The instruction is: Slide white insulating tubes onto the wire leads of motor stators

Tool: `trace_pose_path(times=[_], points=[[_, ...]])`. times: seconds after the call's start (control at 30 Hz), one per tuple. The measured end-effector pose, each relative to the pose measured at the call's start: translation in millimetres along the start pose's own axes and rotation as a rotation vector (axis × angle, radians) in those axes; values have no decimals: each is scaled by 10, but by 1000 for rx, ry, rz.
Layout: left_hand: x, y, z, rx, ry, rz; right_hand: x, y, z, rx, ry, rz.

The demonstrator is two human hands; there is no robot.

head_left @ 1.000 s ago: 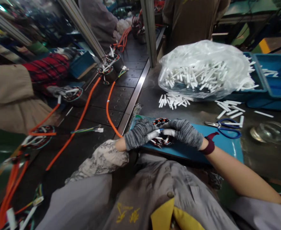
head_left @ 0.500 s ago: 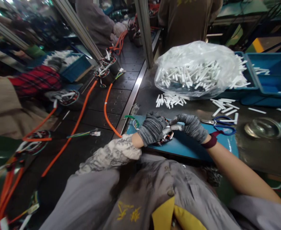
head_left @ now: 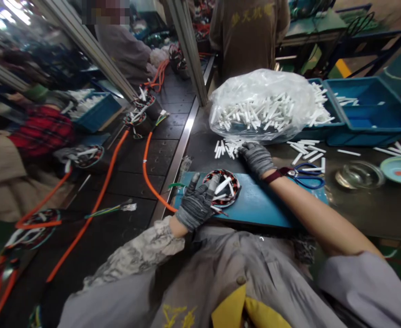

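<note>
Left hand, grey striped glove (head_left: 195, 206): fingers spread apart, at the near-left rim of the round winding of black and orange wires (head_left: 236, 187), likely to steady it. Winding lies on the flat blue mat (head_left: 271, 207), white pieces in its ring. Right hand, grey striped glove (head_left: 257, 159): fingertips at the loose pile of short white tubes (head_left: 225, 149); whether they close on one, cannot tell. Pile sits just beyond the mat, probably for short reach. Clear plastic bag of white tubes (head_left: 261, 102) bounds the far side. Blue-handled scissors (head_left: 294, 173) just beside right wrist, crowding that side. Shiny metal strip (head_left: 187, 130) edges the left; bare mat right of the winding gives room to slide
</note>
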State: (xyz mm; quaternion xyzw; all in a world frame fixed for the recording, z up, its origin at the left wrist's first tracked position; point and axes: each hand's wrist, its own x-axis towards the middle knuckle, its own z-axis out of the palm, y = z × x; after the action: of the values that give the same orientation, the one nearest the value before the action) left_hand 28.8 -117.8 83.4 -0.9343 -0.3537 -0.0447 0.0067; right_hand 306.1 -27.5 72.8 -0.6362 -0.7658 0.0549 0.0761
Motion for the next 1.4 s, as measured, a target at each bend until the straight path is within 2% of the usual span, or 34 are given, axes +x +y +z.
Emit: trace_pose_path(times=[0.1, 0.2, 0.3, 0.37, 0.4, 0.47, 0.6, 0.73, 0.87, 0.97, 1.03, 1.1, 1.2, 1.3, 1.4], points=[[118, 215, -2, -27, 81, -85, 127, -6, 31, -11, 12, 1], [77, 325, -25, 13, 293, -158, 9, 66, 58, -9, 54, 6], [-152, 376, -33, 94, 525, -192, -341, 35, 55, 188, 259, 30], [-316, 389, -8, 139, 589, -189, -599, -81, 18, 495, 429, 0], [-379, 390, 15, 153, 591, -184, -699, -155, -11, 640, 451, -17], [-456, 383, 67, 163, 555, -170, -807, -294, -79, 874, 381, -34], [-473, 352, 100, 138, 476, -187, -691, -373, -159, 1151, 152, -28], [-463, 271, 28, 100, 368, -198, -460, -210, -139, 1239, -39, -85], [-469, 110, -1, -88, 311, -105, -281, -43, -143, 1289, -288, -173], [-454, -16, 9, -169, 291, -48, -202, -13, -195, 1252, -461, -224], [-431, -83, 24, -177, 278, -25, -193, -44, -247, 1180, -515, -265], [-403, -137, 48, -165, 296, 8, -219, -115, -302, 1103, -509, -283], [-366, -213, 95, -116, 328, 68, -316, -296, -378, 984, -408, -250], [-342, -281, 117, -55, 287, 101, -481, -501, -427, 702, -264, -156], [-304, -304, 89, 5, 229, 113, -685, -595, -401, 451, -153, -69]])
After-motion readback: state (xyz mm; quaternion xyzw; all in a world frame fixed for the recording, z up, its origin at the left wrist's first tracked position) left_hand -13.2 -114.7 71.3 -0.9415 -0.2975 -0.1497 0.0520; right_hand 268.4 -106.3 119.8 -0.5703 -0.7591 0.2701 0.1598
